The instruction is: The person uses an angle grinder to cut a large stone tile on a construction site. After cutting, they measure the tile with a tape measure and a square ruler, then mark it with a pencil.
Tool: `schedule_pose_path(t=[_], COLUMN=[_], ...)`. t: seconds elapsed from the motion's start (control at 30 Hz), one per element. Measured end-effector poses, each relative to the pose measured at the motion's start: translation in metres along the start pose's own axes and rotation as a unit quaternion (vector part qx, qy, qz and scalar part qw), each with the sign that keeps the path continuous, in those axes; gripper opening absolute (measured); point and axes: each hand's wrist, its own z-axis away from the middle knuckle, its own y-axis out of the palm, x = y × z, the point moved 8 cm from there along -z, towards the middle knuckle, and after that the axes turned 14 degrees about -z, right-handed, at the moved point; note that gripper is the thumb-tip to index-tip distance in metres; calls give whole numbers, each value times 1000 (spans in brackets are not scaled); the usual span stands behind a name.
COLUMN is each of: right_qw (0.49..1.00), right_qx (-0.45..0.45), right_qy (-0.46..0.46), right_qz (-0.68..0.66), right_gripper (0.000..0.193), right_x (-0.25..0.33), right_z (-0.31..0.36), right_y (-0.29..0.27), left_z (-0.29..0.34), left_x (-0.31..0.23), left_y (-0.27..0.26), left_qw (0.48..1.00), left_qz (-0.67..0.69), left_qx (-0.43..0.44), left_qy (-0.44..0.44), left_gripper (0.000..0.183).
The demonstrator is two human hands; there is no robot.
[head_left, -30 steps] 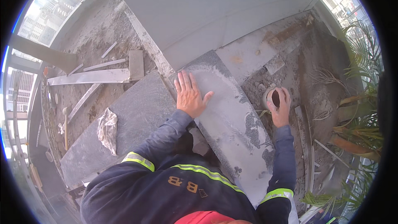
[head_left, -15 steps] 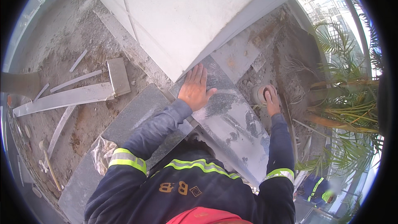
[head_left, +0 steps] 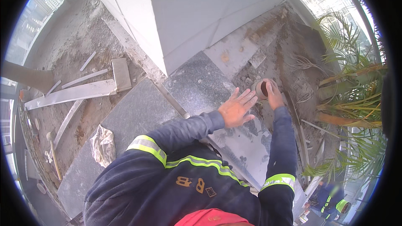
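Observation:
My left hand has its fingers stretched out, palm down over a speckled grey stone slab partly covered with whitish dust. Whether the palm touches the slab I cannot tell. Just beyond its fingertips, my right hand grips a roll of tape, a beige ring with a brown hollow core, at the slab's right side. The right fingers curl over the ring's edge. A second grey slab lies to the left, with a narrow gap between the two.
A white column rises at the far side, its corner meeting the slabs. A crumpled cloth lies on the left slab. Pale strips and a mallet rest on dirt at left. Palm fronds and another person are at right.
My left hand has moved right and nearer to me, from beside the column's corner toward the tape roll. My right hand still grips the roll. The view has shifted slightly.

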Motion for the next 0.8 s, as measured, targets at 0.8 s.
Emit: schedule_pose_path(t=[0.8], right_qw=[939], right_qx=[108], right_qy=[-144], right_qz=[295], right_gripper=[74], right_x=[121], right_z=[50], right_y=[164], left_z=[243], left_x=[159], left_y=[-138], left_qw=[872], left_qz=[-86], left_qx=[-242], left_qy=[-417], left_gripper=[22])
